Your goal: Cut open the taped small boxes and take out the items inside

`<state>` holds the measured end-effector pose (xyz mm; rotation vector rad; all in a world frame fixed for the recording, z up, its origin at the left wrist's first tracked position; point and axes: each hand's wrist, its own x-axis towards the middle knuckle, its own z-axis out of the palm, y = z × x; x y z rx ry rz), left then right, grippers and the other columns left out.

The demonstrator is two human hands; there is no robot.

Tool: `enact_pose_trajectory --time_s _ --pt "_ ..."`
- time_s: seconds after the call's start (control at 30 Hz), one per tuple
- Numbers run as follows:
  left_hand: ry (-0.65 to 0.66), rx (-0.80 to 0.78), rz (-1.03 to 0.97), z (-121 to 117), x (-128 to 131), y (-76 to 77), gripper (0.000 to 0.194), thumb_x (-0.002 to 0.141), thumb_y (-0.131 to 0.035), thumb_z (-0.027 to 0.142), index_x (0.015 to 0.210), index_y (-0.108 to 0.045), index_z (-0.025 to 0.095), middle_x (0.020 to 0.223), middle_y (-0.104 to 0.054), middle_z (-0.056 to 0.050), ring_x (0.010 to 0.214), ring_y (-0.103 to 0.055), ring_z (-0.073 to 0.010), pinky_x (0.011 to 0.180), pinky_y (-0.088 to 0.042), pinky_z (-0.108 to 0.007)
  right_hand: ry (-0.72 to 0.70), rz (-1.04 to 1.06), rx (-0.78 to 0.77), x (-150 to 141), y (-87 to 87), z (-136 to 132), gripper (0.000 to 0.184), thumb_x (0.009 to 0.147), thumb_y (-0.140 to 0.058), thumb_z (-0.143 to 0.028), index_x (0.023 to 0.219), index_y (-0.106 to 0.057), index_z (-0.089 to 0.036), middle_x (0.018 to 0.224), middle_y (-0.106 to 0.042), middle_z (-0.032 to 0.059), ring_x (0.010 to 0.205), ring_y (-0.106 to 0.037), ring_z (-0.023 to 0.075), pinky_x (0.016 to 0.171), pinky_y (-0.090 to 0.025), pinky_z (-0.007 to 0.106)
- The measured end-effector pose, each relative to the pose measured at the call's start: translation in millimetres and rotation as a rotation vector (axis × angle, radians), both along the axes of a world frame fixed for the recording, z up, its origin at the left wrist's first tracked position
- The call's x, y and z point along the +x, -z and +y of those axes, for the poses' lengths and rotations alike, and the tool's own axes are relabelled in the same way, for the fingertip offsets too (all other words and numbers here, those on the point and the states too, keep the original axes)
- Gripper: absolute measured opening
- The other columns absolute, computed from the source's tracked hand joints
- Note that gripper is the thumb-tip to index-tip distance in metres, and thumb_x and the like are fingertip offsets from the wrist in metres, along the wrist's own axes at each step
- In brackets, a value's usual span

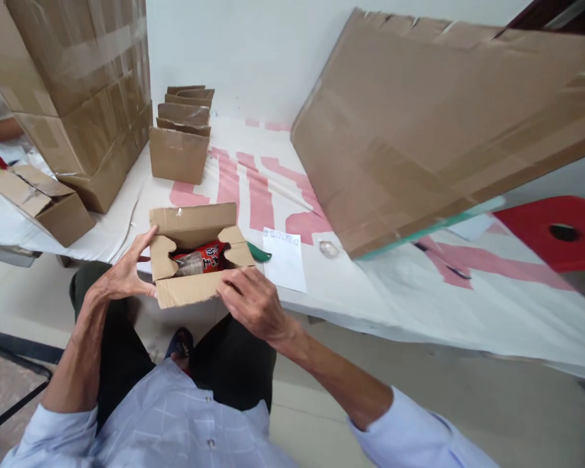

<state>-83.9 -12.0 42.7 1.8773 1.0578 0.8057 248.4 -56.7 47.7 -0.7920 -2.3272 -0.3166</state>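
Note:
An opened cardboard box (195,290) is at the table's near edge, its flaps spread upward and outward. Inside lies a red packet (209,255) with dark lettering and a clear section; part of it is covered by the side flaps. My left hand (129,270) grips the box's left side, fingers at the far corner and thumb at the near one. With curled fingers, my right hand (253,300) holds the near flap at its right corner. Just right of the box, a green object (259,253) is partly hidden; its kind cannot be made out.
A white paper sheet (285,260) and a tape roll (328,249) lie to the right. Several open boxes (179,156) stand behind. Tall stacked cartons (102,117) and a closed small box (43,201) are left. A large cardboard sheet (433,130) leans right, near a red stool (560,231).

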Motion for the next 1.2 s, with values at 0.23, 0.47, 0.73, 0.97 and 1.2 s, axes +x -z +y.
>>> enact_pose_trajectory --time_s 0.23,0.47,0.73,0.97,1.2 --pt "0.073 -0.098 -0.096 -4 -1 -4.6 0.121 0.075 -0.090 0.068 0.174 -0.026 0.040 0.181 -0.023 -0.015 0.163 -0.034 -0.0472 0.123 -0.046 -0.068 -0.056 0.092 -0.118 8 14.2 -7 0.010 0.103 -0.067 -0.031 0.105 -0.072 -0.023 0.104 -0.075 0.0109 0.095 -0.066 0.0267 0.084 -0.056 0.043" --pt "-0.079 -0.009 0.056 -12 22 -13.2 0.139 0.065 -0.098 0.064 0.176 -0.021 0.036 0.178 -0.025 -0.018 0.161 -0.034 -0.0487 0.121 -0.049 -0.065 -0.046 0.126 -0.480 2 -19.8 32 0.021 0.107 -0.055 -0.024 0.098 -0.073 -0.022 0.104 -0.074 0.0101 0.099 -0.070 0.0236 0.092 -0.057 0.038" --pt "-0.108 0.006 0.039 -10 21 -8.9 0.140 0.062 -0.099 0.065 0.176 -0.022 0.035 0.176 -0.030 -0.019 0.158 -0.038 -0.0486 0.118 -0.051 -0.064 0.063 -0.500 -0.689 -22 -55.2 91 0.019 0.100 -0.074 -0.034 0.112 -0.073 -0.020 0.115 -0.074 0.0091 0.103 -0.069 0.0250 0.082 -0.044 0.033" --pt "-0.095 0.018 0.046 -9 22 -7.3 0.142 0.061 -0.099 0.067 0.176 -0.022 0.032 0.173 -0.033 -0.020 0.156 -0.040 -0.0483 0.119 -0.050 -0.063 0.122 -0.823 -0.623 -45 -61.0 100 0.038 0.096 -0.079 -0.035 0.127 -0.068 -0.016 0.124 -0.073 0.0152 0.107 -0.072 0.0301 0.074 -0.039 0.034" --pt "-0.087 0.022 0.036 -7 22 -5.9 0.141 0.062 -0.098 0.068 0.175 -0.024 0.031 0.170 -0.036 -0.019 0.156 -0.041 -0.0476 0.121 -0.048 -0.063 0.131 -0.861 -0.555 -50 -61.2 98 0.026 0.101 -0.064 -0.016 0.126 -0.072 -0.017 0.122 -0.076 0.0168 0.106 -0.074 0.0292 0.077 -0.043 0.034"
